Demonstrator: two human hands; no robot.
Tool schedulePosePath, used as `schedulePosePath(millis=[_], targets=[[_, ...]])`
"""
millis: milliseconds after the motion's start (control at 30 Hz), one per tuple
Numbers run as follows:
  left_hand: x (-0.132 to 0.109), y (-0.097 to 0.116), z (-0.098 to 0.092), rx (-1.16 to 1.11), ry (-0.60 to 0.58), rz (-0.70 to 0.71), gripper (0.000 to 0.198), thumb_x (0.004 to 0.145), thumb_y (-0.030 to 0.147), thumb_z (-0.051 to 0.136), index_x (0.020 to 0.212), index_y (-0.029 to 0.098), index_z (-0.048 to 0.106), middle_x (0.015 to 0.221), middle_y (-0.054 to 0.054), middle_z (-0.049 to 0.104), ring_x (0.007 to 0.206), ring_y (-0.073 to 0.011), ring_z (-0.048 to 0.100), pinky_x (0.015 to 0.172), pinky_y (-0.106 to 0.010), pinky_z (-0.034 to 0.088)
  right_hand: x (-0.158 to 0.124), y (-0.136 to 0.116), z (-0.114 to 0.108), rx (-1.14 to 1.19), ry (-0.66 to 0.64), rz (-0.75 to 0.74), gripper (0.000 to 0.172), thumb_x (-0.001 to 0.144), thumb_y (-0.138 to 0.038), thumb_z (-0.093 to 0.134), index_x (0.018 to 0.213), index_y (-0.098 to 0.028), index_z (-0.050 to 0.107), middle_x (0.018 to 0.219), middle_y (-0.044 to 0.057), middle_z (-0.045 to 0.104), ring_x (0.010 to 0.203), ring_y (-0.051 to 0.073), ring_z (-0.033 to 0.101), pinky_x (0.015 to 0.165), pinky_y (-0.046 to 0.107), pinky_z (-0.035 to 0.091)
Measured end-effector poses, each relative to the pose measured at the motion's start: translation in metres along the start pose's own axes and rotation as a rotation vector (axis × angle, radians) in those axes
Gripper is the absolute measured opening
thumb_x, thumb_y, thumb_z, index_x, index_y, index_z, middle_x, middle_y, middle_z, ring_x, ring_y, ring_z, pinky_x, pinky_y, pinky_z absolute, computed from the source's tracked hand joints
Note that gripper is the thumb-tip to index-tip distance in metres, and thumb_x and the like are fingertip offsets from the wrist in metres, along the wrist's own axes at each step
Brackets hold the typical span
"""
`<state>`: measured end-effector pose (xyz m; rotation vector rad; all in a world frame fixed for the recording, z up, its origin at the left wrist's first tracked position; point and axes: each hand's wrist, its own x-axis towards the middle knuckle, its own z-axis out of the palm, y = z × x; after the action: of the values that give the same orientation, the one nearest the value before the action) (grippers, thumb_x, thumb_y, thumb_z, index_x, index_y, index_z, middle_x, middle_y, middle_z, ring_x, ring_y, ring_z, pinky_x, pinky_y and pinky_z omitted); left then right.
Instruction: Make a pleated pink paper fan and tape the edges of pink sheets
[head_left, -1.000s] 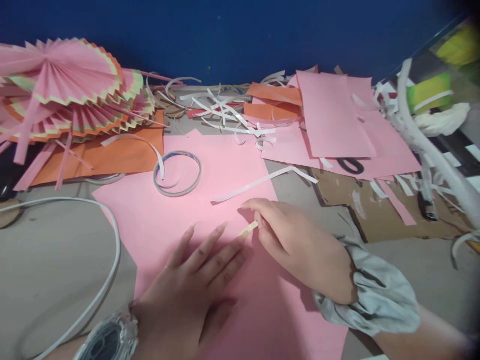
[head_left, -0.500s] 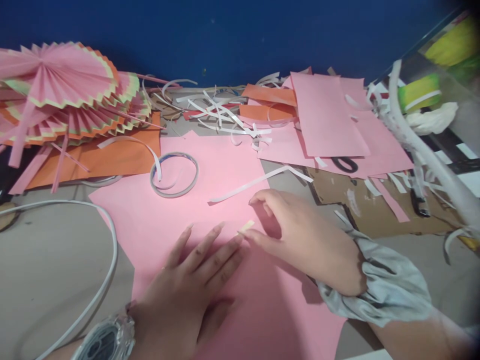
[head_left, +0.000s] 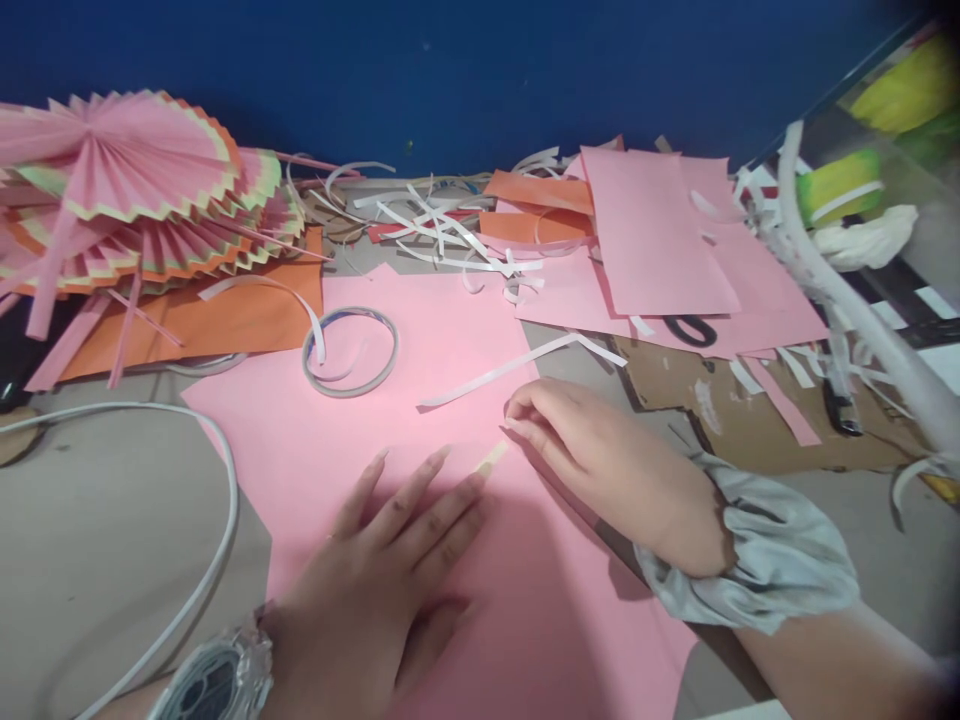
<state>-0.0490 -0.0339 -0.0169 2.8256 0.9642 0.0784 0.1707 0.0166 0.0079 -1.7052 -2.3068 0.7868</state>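
Note:
A large pink paper sheet lies on the table in front of me. My left hand rests flat on it with the fingers stretched out and apart, and a watch is on that wrist. My right hand, in a grey cuffed sleeve, is at the sheet's right edge with its fingertips pinched together on the paper. The edge beneath that hand looks slightly raised. A long white paper strip lies just beyond the right fingertips.
A ring of tape sits on the pink sheet's far part. Pleated pink paper fans are piled at far left on orange paper. White strips, orange and pink sheets, scissors and cardboard lie at the back and right. A white cable curves at left.
My right hand slid a little away from the left fingertips along the sheet's edge and closed its fingers on the paper. The left hand stayed flat in place.

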Motion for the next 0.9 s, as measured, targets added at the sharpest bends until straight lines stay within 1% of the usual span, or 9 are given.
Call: schedulePosePath(millis=[100,167,300,367,467,533,600,733,900], targets=[[0.001,-0.001,0.0,-0.027,0.006,0.015,0.053,0.088,0.038,0.042,0.138,0.024,0.031,0.147,0.005,0.026,0.135,-0.0259,0.018,0.11,-0.046,0.0,-0.002,-0.004,-0.001,0.028,-0.027,-0.006,0.013,0.085,-0.034,0.051,0.083,-0.021,0.048,0.085,0.0,0.054,0.082,0.016,0.048,0.074,0.031,0.038],[0.0,-0.002,-0.002,-0.052,0.029,0.006,0.056,0.088,0.036,0.045,0.139,0.021,0.029,0.147,0.002,0.028,0.135,-0.0259,0.019,0.11,-0.046,0.003,-0.004,-0.005,-0.003,0.055,-0.057,-0.018,0.013,0.084,-0.032,0.053,0.079,-0.021,0.048,0.085,0.0,0.053,0.082,0.016,0.048,0.074,0.031,0.038],[0.001,-0.008,-0.013,-0.199,0.123,-0.192,0.057,0.083,0.032,0.054,0.134,0.016,0.035,0.138,-0.007,0.042,0.125,-0.0266,0.033,0.104,-0.043,0.023,-0.005,-0.008,-0.01,0.195,-0.097,0.016,0.011,0.087,-0.028,0.049,0.078,-0.022,0.049,0.084,-0.001,0.055,0.078,0.014,0.05,0.072,0.029,0.04],[0.003,-0.012,-0.02,-0.302,0.133,-0.303,0.045,0.082,0.033,0.057,0.124,0.02,0.046,0.122,-0.007,0.054,0.112,-0.0251,0.044,0.093,-0.04,0.034,-0.006,-0.012,-0.012,0.287,-0.098,0.014,0.011,0.088,-0.027,0.047,0.079,-0.022,0.05,0.085,-0.001,0.056,0.079,0.014,0.052,0.072,0.028,0.041],[0.01,-0.016,-0.026,-0.484,0.133,-0.314,0.022,0.084,0.033,0.055,0.104,0.026,0.058,0.099,-0.001,0.063,0.094,-0.0199,0.05,0.082,-0.035,0.036,-0.008,-0.024,-0.01,0.381,-0.081,-0.054,0.011,0.088,-0.024,0.047,0.08,-0.022,0.054,0.087,0.0,0.057,0.083,0.014,0.054,0.076,0.028,0.042],[0.015,-0.017,-0.026,-0.609,0.153,-0.273,0.012,0.087,0.03,0.051,0.094,0.025,0.06,0.089,0.001,0.064,0.088,-0.0166,0.052,0.081,-0.032,0.036,-0.01,-0.032,-0.005,0.409,-0.083,-0.119,0.011,0.088,-0.021,0.048,0.079,-0.022,0.055,0.086,0.0,0.057,0.084,0.013,0.054,0.077,0.027,0.042],[0.017,-0.016,-0.026,-0.678,0.162,-0.258,0.014,0.09,0.025,0.046,0.088,0.022,0.059,0.082,0.001,0.063,0.082,-0.0149,0.051,0.079,-0.03,0.035,-0.012,-0.038,0.001,0.416,-0.074,-0.153,0.012,0.088,-0.02,0.047,0.078,-0.022,0.054,0.085,0.0,0.056,0.083,0.013,0.054,0.076,0.026,0.042],[0.017,-0.013,-0.027,-0.684,0.119,-0.269,0.022,0.092,0.019,0.038,0.078,0.019,0.056,0.074,0.0,0.059,0.078,-0.0146,0.049,0.075,-0.03,0.035,-0.011,-0.041,0.007,0.409,-0.045,-0.131,0.014,0.089,-0.021,0.045,0.077,-0.021,0.051,0.082,0.0,0.054,0.08,0.013,0.053,0.074,0.027,0.042],[0.018,-0.014,-0.027,-0.661,0.1,-0.278,0.031,0.091,0.018,0.037,0.06,0.018,0.042,0.059,0.003,0.046,0.064,-0.0125,0.042,0.068,-0.027,0.034,-0.007,-0.036,0.0,0.398,-0.021,-0.097,0.013,0.089,-0.02,0.044,0.077,-0.021,0.05,0.081,-0.001,0.055,0.078,0.013,0.053,0.072,0.027,0.042]])
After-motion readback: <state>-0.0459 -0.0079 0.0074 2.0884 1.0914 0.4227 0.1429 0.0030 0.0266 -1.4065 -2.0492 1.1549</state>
